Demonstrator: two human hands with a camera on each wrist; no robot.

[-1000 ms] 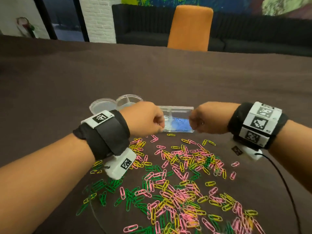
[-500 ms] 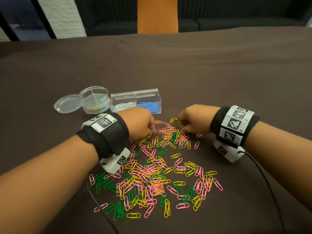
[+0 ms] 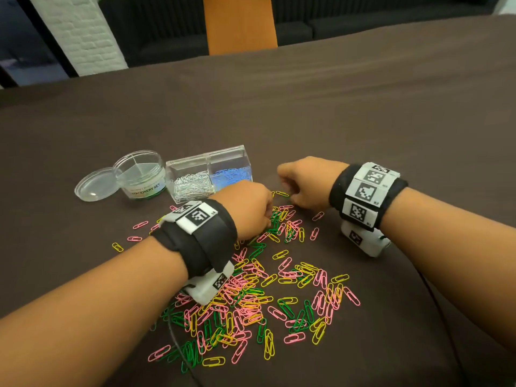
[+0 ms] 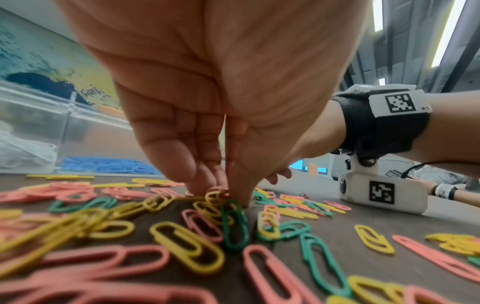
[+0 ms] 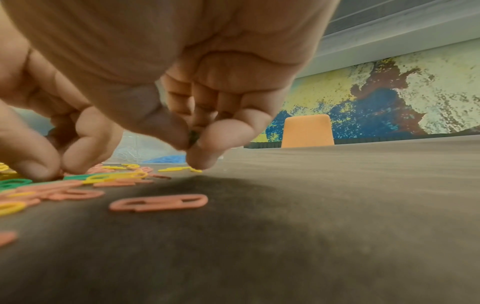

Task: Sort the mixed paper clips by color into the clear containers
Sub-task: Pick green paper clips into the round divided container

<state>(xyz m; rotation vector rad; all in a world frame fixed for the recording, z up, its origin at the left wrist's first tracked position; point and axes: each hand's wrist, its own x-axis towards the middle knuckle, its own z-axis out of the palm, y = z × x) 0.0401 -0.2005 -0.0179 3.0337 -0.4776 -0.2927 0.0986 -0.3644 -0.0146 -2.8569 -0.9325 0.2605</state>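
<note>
1. Left hand [image 4: 207, 123]: fingertips pinched down onto a green clip [image 4: 233, 224] in the paper clips [image 3: 251, 297] pile on the table [image 3: 307, 121].
2. Right hand [image 5: 161, 92]: curled, seems to pinch something dark, too blurry to tell.
3. Clear containers [image 3: 208, 174] sit just behind the pile.

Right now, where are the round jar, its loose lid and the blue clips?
round jar [image 3: 141, 177], head view, on its clear side wall.
loose lid [image 3: 96, 185], head view, on its flat centre.
blue clips [image 3: 231, 174], head view, on the heap inside the box's right compartment.
</note>
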